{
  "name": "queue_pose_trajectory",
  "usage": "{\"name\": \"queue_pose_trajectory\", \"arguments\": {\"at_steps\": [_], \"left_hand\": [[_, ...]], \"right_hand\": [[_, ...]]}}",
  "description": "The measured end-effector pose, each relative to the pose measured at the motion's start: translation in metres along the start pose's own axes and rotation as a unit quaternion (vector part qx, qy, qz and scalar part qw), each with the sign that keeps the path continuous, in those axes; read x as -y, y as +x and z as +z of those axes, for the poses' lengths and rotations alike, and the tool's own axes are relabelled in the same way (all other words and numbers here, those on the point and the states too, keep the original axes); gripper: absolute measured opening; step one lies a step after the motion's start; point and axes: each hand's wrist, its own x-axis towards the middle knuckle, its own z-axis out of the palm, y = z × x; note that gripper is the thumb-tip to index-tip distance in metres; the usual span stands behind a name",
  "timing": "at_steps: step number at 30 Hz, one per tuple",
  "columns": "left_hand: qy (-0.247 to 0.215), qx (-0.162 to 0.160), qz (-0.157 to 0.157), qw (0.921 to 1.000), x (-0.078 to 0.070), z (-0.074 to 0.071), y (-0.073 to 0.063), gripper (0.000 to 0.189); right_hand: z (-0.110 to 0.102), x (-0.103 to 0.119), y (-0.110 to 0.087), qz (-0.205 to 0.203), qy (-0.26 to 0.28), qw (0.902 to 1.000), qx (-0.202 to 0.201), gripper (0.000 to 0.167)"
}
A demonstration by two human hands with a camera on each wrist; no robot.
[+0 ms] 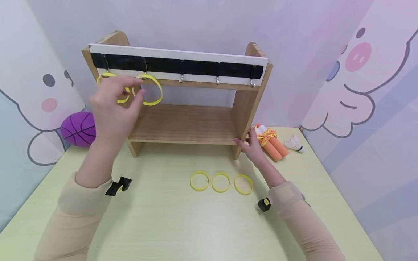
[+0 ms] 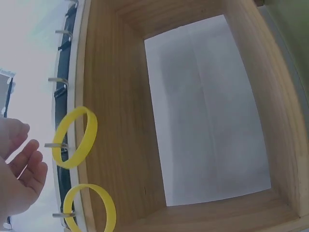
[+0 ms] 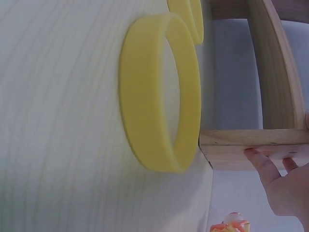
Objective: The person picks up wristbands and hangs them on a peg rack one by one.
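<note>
Across the front of the pale, faintly grained tabletop point(image 1: 156, 224), three thin yellow wristbands point(image 1: 220, 191) lie flat in a row, smooth rings slightly apart. Beyond them, the right hand point(image 1: 251, 146) clasps the side panel of a wooden shelf point(image 1: 186, 123), thumb at its front edge, fingers against the outer face. Above, the left hand point(image 1: 114, 103) hovers by the hooks, fingers loosely bent, thumb apart, pinching nothing. Beside it, a yellow loop point(image 1: 161, 90) hangs on the second of five metal hooks point(image 1: 181, 78); another, on the first, is partly hidden behind the hand and cut off in the left wrist view. Further off sit a purple ball point(image 1: 77, 128), part-covered by the left arm, orange handles point(image 1: 275, 148) in tangled cord, and a shuttlecock point(image 1: 294, 144).
</note>
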Motion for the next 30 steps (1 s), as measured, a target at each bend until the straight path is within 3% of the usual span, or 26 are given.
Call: {"name": "queue_pose_trajectory", "arguments": {"at_steps": [4,10,16,23,30], "left_hand": [[-0.020,0.016,0.008,0.9996,-0.008,0.004,-0.010,0.015],[-0.016,0.086,0.046,0.9951,-0.015,0.009,-0.026,0.020],[-0.036,0.145,0.052,0.9875,-0.011,0.025,-0.049,0.022],[-0.052,0.225,0.057,0.9712,0.002,0.051,-0.081,0.025],[-0.047,0.316,0.051,0.9464,0.017,0.070,-0.109,0.033]], "right_hand": [[0.000,0.001,0.000,-0.006,-0.001,1.0000,0.001,0.067],[-0.001,0.000,0.000,-0.006,-0.005,1.0000,0.001,0.067],[0.000,0.000,0.000,-0.001,-0.003,1.0000,0.000,0.068],[-0.001,0.000,0.001,0.003,-0.003,1.0000,0.003,0.069],[-0.002,-0.002,0.002,0.001,-0.004,1.0000,0.006,0.069]]}}
